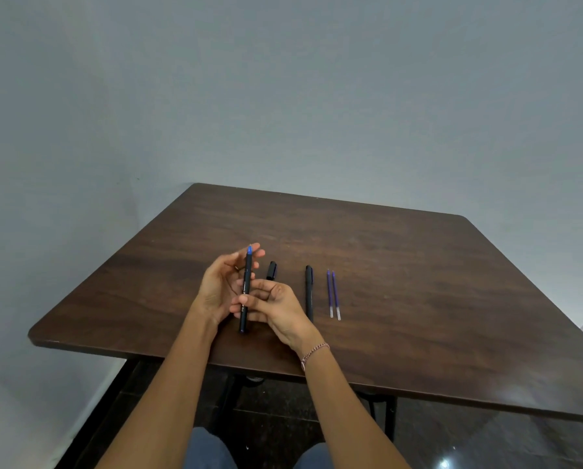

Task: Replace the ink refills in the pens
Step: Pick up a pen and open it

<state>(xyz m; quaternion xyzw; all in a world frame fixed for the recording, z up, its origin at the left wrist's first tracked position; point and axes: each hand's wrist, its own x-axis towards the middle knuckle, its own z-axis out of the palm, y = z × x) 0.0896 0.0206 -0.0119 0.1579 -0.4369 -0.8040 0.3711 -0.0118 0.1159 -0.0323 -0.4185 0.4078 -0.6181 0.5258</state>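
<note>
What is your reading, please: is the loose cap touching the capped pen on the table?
Apart. The head view shows bare table between the loose cap and the capped pen.

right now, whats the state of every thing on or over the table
held pen: uncapped, blue tip pointing away, in hand
cap: off, lying on the table
second pen: capped, lying flat
refills: two, loose, side by side, flat
right grip: pinches the held pen's lower barrel
left grip: open, fingers straight beside the pen's tip end
</note>
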